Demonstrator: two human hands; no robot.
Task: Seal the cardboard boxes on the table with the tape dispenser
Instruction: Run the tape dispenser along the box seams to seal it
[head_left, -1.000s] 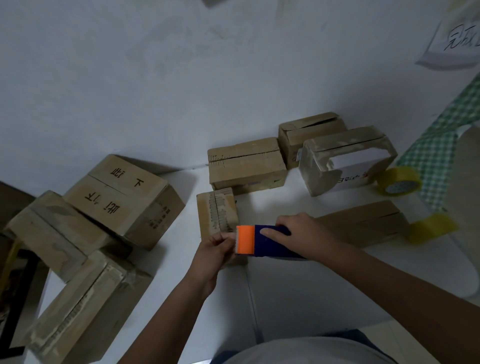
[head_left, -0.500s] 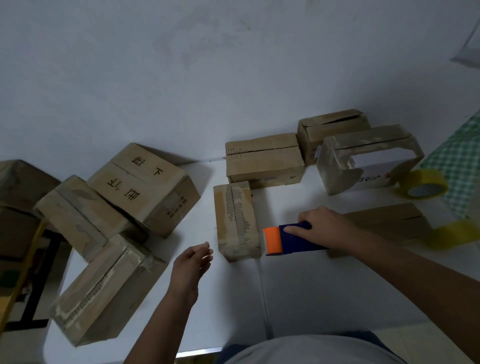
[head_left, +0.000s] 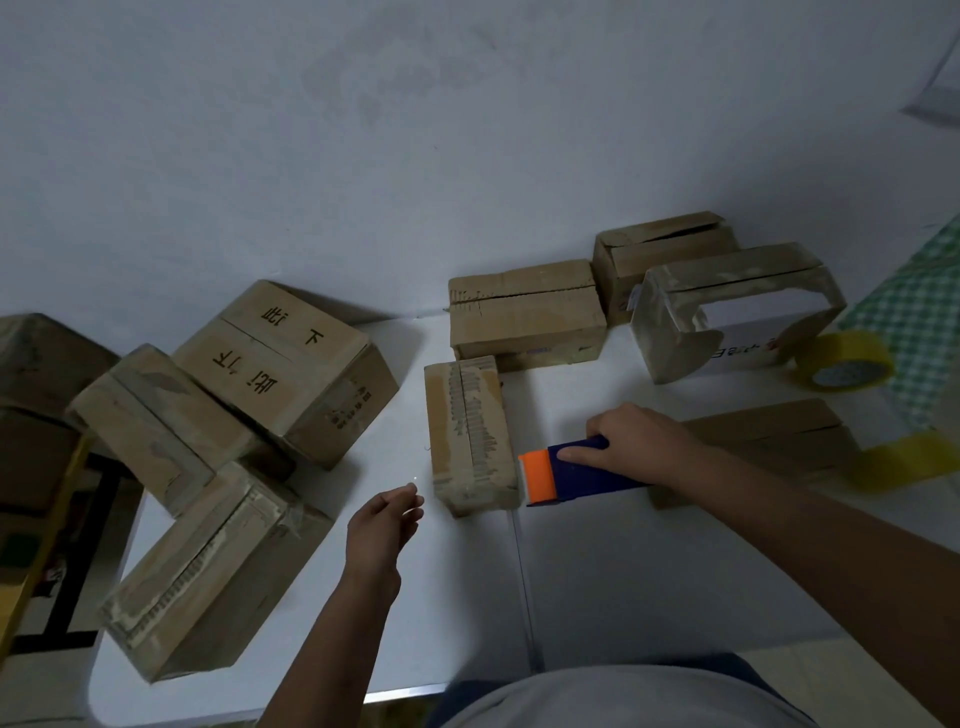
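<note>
Blue tape dispenser (head_left: 582, 470) gripped by right hand (head_left: 636, 441) (left hand (head_left: 382, 530) loose) beside small box (head_left: 470, 434).

Dispenser body (head_left: 587, 475) (blue) half under right hand (head_left: 641, 447)

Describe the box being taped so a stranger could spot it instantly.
On the white table, look beside the right hand holding the blue-and-orange tape dispenser. The small narrow box touches its orange end. Unlike its neighbours, it points away from the person, ragged seam on top.

Dim, bluish light; soft shadows beside boxes; wide-angle bending at edges; slightly soft focus.
</note>
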